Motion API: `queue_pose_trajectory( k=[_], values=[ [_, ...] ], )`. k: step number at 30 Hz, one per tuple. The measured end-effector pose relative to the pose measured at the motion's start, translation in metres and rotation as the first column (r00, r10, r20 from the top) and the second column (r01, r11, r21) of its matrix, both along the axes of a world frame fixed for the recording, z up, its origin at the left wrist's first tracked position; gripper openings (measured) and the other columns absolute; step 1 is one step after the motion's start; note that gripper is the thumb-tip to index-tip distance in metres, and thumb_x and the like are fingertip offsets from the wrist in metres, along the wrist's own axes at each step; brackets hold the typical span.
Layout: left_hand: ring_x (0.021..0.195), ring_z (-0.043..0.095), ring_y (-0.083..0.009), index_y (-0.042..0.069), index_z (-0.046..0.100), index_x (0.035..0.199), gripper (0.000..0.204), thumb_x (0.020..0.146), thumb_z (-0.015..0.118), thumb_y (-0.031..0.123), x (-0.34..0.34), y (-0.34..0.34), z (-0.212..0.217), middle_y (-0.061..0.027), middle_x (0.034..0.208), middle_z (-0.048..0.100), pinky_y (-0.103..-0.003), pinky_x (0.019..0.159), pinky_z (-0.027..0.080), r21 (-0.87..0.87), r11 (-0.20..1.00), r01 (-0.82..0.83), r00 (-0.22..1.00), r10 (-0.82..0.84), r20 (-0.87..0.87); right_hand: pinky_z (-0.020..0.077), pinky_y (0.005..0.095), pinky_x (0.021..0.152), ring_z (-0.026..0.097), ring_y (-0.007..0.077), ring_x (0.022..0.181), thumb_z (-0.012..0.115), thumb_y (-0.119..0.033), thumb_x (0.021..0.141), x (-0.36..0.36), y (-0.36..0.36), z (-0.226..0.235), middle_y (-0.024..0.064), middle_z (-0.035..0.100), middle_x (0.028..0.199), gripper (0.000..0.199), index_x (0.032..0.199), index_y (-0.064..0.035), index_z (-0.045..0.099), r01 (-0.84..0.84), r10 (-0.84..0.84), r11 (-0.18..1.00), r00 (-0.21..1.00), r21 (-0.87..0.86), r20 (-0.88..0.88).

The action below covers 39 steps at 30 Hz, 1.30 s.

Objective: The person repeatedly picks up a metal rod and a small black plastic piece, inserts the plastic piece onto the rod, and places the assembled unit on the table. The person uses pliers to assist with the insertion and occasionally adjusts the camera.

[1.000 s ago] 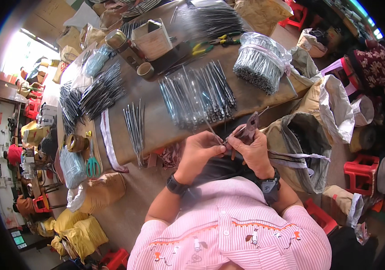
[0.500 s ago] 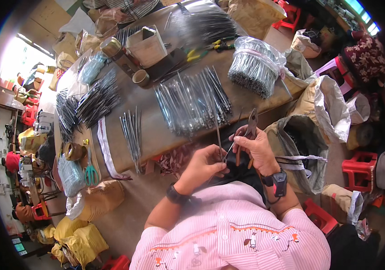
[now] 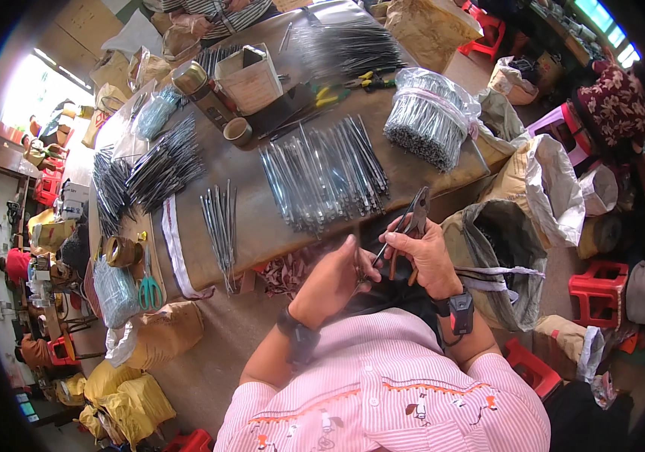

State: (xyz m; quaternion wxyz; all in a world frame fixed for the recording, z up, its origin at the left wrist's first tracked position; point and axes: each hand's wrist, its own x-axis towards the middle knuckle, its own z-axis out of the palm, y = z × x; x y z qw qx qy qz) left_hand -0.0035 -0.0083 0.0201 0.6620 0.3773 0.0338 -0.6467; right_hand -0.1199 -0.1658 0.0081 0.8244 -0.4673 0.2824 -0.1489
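My right hand (image 3: 431, 260) is closed around a pair of pliers (image 3: 417, 215) with orange-brown handles, jaws pointing away from me. A thin dark strip (image 3: 393, 235) also slants through its fingers, its lower end beside my left hand (image 3: 332, 279). That left hand is close by on the left, thumb raised and partly smeared, so its grip is unclear. Both hands are just off the table's front edge, above my lap. Beyond them a wide row of thin metal strips (image 3: 326, 175) lies on the table, partly under clear plastic. A smaller bunch of strips (image 3: 221, 230) lies to the left.
On the brown table (image 3: 262, 248) are a plastic-wrapped strip bundle (image 3: 429, 120), a thermos (image 3: 200, 92), an open box (image 3: 248, 79), a cup (image 3: 237, 132) and teal scissors (image 3: 150, 290). Open sacks (image 3: 522, 297) and a red stool (image 3: 597, 294) stand at right. Another person's striped sleeve (image 3: 221, 16) shows across the table.
The upright strip at my left hand no longer shows there. My left thumb has lifted. The pliers have shifted slightly, and a dark strip now slants through my right fingers.
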Motion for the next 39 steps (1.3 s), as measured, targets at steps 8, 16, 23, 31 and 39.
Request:
queue_pose_trajectory(
  k=[8, 16, 23, 31, 39],
  values=[
    [0.055, 0.048, -0.0058, 0.003, 0.056, 0.096, 0.016, 0.087, 0.068, 0.01, -0.001, 0.001, -0.023, 0.0003, 0.076, 0.057, -0.017, 0.046, 0.033, -0.043, 0.998, -0.048, 0.934, 0.06, 0.353, 0.0527, 0.027, 0.063, 0.065, 0.016, 0.073, 0.064, -0.017, 0.09, -0.001, 0.009, -0.006, 0.0116, 0.068, 0.091, 0.019, 0.095, 0.0011, 0.064, 0.0, 0.001, 1.0, 0.999, 0.028, -0.045],
    [0.061, 0.049, -0.0049, 0.002, 0.068, 0.107, 0.02, 0.088, 0.063, 0.001, -0.001, 0.01, -0.01, 0.0019, 0.08, 0.057, -0.019, 0.052, 0.039, 0.034, 0.993, -0.11, 0.755, 0.061, 0.653, 0.0534, 0.0407, 0.081, 0.064, 0.0352, 0.096, 0.048, -0.02, 0.088, -0.022, -0.006, -0.031, 0.026, 0.064, 0.107, 0.031, 0.107, 0.001, 0.058, -0.115, -0.048, 0.706, 0.977, 0.699, 0.208],
    [0.061, 0.046, -0.0037, 0.002, 0.069, 0.108, 0.026, 0.086, 0.059, -0.006, -0.003, 0.006, -0.01, 0.0019, 0.08, 0.048, -0.019, 0.052, 0.038, -0.057, 0.991, -0.12, 0.33, 0.094, 0.939, 0.0545, 0.0319, 0.065, 0.063, 0.0266, 0.085, 0.054, 0.003, 0.073, -0.045, 0.003, -0.03, 0.0176, 0.06, 0.104, 0.05, 0.123, -0.004, 0.046, -0.366, 0.373, 0.916, 0.928, 0.162, -0.014],
    [0.066, 0.047, -0.0061, 0.002, 0.069, 0.108, 0.026, 0.085, 0.059, -0.006, -0.005, 0.005, -0.008, 0.0006, 0.08, 0.049, -0.021, 0.057, 0.039, -0.072, 0.989, -0.132, 0.279, 0.107, 0.954, 0.0507, 0.0333, 0.072, 0.062, 0.0253, 0.08, 0.057, 0.0, 0.074, -0.037, 0.002, -0.025, 0.0123, 0.061, 0.093, 0.042, 0.117, -0.0012, 0.056, -0.383, 0.238, 0.44, 0.922, -0.812, -0.306],
    [0.07, 0.05, -0.0061, 0.001, 0.068, 0.11, 0.026, 0.086, 0.059, -0.004, -0.006, 0.005, -0.011, -0.0002, 0.085, 0.052, -0.02, 0.059, 0.041, -0.037, 0.99, -0.136, 0.33, 0.08, 0.941, 0.0479, 0.0397, 0.061, 0.06, 0.0394, 0.067, 0.058, -0.005, 0.073, -0.03, -0.001, -0.014, 0.0194, 0.059, 0.072, 0.021, 0.093, -0.0035, 0.06, -0.398, 0.161, 0.347, 0.917, -0.849, -0.364]
  ],
)
